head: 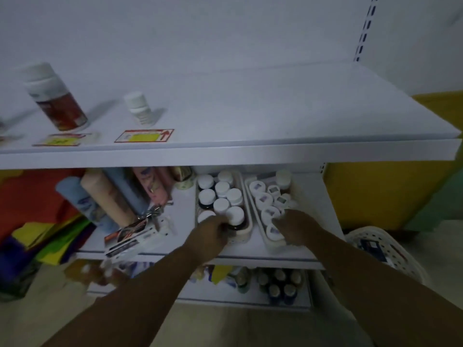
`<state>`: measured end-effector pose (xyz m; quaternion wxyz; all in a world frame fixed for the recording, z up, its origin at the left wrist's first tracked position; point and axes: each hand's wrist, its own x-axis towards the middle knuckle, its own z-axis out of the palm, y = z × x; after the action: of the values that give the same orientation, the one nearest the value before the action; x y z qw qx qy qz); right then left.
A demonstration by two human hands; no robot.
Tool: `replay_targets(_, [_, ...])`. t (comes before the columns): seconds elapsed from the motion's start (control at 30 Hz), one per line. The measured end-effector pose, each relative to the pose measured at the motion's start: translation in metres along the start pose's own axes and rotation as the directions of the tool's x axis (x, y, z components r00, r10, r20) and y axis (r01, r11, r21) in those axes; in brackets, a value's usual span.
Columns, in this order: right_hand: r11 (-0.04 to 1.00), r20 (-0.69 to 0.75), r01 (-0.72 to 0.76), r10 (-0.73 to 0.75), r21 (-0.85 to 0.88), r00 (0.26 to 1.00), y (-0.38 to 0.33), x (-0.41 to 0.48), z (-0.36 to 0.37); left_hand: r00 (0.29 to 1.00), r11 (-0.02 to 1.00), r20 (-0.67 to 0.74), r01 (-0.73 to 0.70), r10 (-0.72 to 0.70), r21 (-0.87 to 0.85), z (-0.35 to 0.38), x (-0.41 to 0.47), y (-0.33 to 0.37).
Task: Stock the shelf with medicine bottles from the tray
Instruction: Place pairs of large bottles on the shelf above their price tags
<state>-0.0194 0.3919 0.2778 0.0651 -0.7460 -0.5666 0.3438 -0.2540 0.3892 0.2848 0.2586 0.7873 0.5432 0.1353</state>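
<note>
Two long white trays sit side by side on the middle shelf. The left tray (pixel 246 230) holds several dark bottles with white caps (pixel 221 205). The right tray (pixel 274 246) holds several small white bottles (pixel 263 199). My left hand (pixel 209 234) rests at the near end of the left tray, its fingers curled around a dark white-capped bottle (pixel 235 217). My right hand (pixel 297 226) reaches into the near end of the right tray, fingers among the small bottles; what it grips is hidden. On the top shelf (pixel 250 116) stand a large red-labelled bottle (pixel 56 96) and a small white bottle (pixel 140 108).
Price tags (pixel 144 135) lie at the top shelf's front edge. Tall tubes and bottles (pixel 112 196) lean at the left of the middle shelf, with flat packs (pixel 130 239) in front. Dark bottles (pixel 278 284) fill the lower shelf. A white perforated basket (pixel 385 249) stands on the floor at right.
</note>
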Motion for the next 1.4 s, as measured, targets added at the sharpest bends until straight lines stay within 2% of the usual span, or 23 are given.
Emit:
replay_targets(0.03, [0.99, -0.056, 0.114, -0.119, -0.088, 0.991, -0.015, -0.001, 0.002, 1.0, 0.999, 0.001, 0.03, -0.03, 0.015, -0.01, 0.004, -0.005])
replay_targets(0.1, [0.949, -0.129, 0.292, -0.307, -0.12, 0.943, -0.037, -0.001, 0.013, 0.997, 0.996, 0.031, 0.063, -0.065, 0.057, -0.022, 0.014, -0.015])
replay_targets(0.17, [0.917, -0.165, 0.387, -0.397, -0.091, 0.903, -0.051, 0.001, 0.028, 0.991, 0.988, 0.026, 0.125, -0.128, 0.094, -0.028, 0.024, -0.025])
replay_targets(0.23, [0.898, -0.136, 0.433, -0.439, -0.075, 0.888, -0.061, 0.009, 0.042, 0.985, 0.98, 0.039, 0.163, -0.168, 0.115, -0.029, 0.033, -0.033])
replay_targets(0.4, [0.936, -0.149, 0.335, -0.349, -0.109, 0.925, -0.073, 0.031, 0.07, 0.976, 0.97, 0.181, 0.077, -0.121, 0.232, -0.019, 0.055, -0.051])
replay_targets(0.53, [0.973, -0.193, 0.15, -0.183, -0.173, 0.964, -0.081, 0.046, 0.089, 0.981, 0.962, 0.17, 0.042, -0.09, 0.27, -0.01, 0.064, -0.071])
replay_targets(0.63, [0.974, -0.252, 0.046, -0.102, -0.22, 0.962, -0.087, 0.053, 0.096, 0.988, 0.98, 0.124, 0.071, -0.096, 0.188, -0.008, 0.065, -0.082])
replay_targets(0.7, [0.981, -0.25, 0.041, -0.088, -0.187, 0.964, -0.088, 0.057, 0.097, 0.982, 0.99, 0.136, 0.12, -0.129, 0.072, -0.01, 0.065, -0.085])
replay_targets(0.8, [0.997, -0.241, 0.059, -0.069, -0.046, 0.968, -0.086, 0.054, 0.089, 0.977, 0.966, 0.151, 0.178, -0.151, -0.188, -0.019, 0.064, -0.08])
replay_targets(0.87, [0.994, -0.266, 0.094, -0.077, 0.054, 0.961, -0.086, 0.048, 0.076, 0.984, 0.931, 0.121, 0.163, -0.13, -0.326, -0.029, 0.063, -0.073])
replay_targets(0.97, [0.968, -0.268, 0.213, -0.172, 0.131, 0.948, -0.092, 0.032, 0.049, 0.995, 0.911, 0.046, 0.097, -0.086, -0.401, -0.057, 0.057, -0.059])
replay_targets(1.1, [0.897, -0.232, 0.386, -0.337, 0.216, 0.912, -0.108, -0.003, 0.01, 0.997, 0.874, 0.036, 0.076, -0.067, -0.48, -0.094, 0.035, -0.033])
replay_targets(1.27, [0.819, -0.196, 0.536, -0.503, 0.203, 0.842, -0.116, -0.064, -0.016, 0.998, 0.808, -0.052, 0.007, -0.046, -0.59, -0.117, -0.021, -0.01])
replay_targets(1.4, [0.751, -0.161, 0.632, -0.611, 0.193, 0.775, -0.128, -0.103, -0.037, 0.996, 0.797, -0.086, -0.025, -0.034, -0.603, -0.144, -0.06, 0.008])
